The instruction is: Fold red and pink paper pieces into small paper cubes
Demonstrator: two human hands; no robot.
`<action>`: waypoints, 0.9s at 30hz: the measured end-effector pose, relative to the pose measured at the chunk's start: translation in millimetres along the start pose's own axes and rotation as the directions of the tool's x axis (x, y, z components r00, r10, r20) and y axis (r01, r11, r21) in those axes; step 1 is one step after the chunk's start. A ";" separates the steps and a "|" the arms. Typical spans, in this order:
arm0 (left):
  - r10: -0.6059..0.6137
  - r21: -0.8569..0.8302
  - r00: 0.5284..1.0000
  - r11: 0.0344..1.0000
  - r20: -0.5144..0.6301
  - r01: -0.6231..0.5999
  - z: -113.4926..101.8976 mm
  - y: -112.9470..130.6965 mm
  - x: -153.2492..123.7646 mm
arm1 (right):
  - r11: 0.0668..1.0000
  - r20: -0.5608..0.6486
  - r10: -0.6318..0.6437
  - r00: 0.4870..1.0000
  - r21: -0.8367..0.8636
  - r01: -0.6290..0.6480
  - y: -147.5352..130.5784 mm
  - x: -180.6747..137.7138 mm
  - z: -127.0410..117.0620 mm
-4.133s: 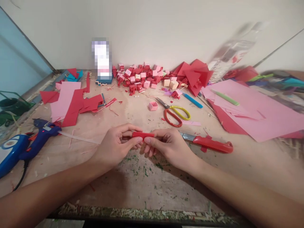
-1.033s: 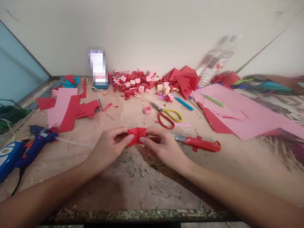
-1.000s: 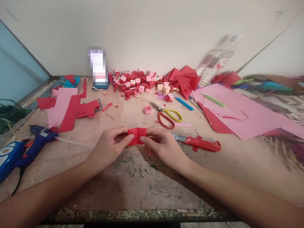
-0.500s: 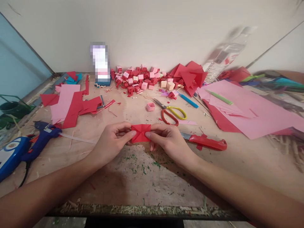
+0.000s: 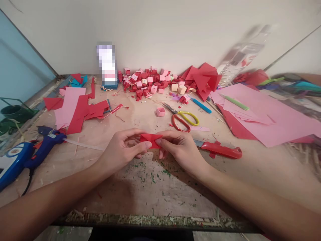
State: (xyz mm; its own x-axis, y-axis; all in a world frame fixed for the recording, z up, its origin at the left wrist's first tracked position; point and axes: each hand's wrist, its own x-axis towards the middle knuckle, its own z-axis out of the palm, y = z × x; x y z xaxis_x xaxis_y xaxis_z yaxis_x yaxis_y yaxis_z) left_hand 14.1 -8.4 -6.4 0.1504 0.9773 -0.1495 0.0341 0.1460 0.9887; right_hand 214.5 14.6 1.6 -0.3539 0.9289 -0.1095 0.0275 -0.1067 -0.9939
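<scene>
1. And it's mid-fold here: the red paper (image 5: pixel 149 137) carries its creases but has no standing sides, so I'd call it partway, with more shaping left
2. Left hand (image 5: pixel 125 147) pinches the left end, thumb lying across the front; right hand (image 5: pixel 183 150) grips the right end, thumb pressing nearer the middle
3. The paper sits between both hands, over the table (image 5: pixel 155 201), on the near side of the scissors (image 5: pixel 178 113)
4. What a look: small, bright red, slanting folds running inward from the upper corners, the back hidden by fingers
5. Beyond it, one pink box (image 5: pixel 160 111) stands formed, and a pile of cubes (image 5: pixel 153 89) looks already made
</scene>
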 end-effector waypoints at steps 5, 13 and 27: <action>0.099 0.059 0.995 0.994 -0.033 -0.097 1.8 0.4 0.2 | 1.000 0.032 -0.019 0.999 0.008 0.018 1.9 0.2 -0.4; 0.319 0.225 0.945 0.928 -0.073 -0.296 -0.4 1.3 -3.4 | 0.996 0.109 0.035 0.993 0.079 -0.043 3.2 -3.2 -0.2; 0.556 0.536 0.831 0.691 0.036 -0.486 -1.9 2.8 -8.2 | 0.951 0.226 0.173 0.958 0.215 -0.223 0.6 -5.6 -3.6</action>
State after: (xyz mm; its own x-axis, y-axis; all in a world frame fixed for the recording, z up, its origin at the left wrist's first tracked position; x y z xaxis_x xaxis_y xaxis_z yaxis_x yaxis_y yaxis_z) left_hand 11.1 -15.7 -2.4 0.1798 0.8872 0.4249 0.4799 -0.4562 0.7494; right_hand 219.9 10.6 1.7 -0.5461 0.7914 -0.2746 -0.0957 -0.3846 -0.9181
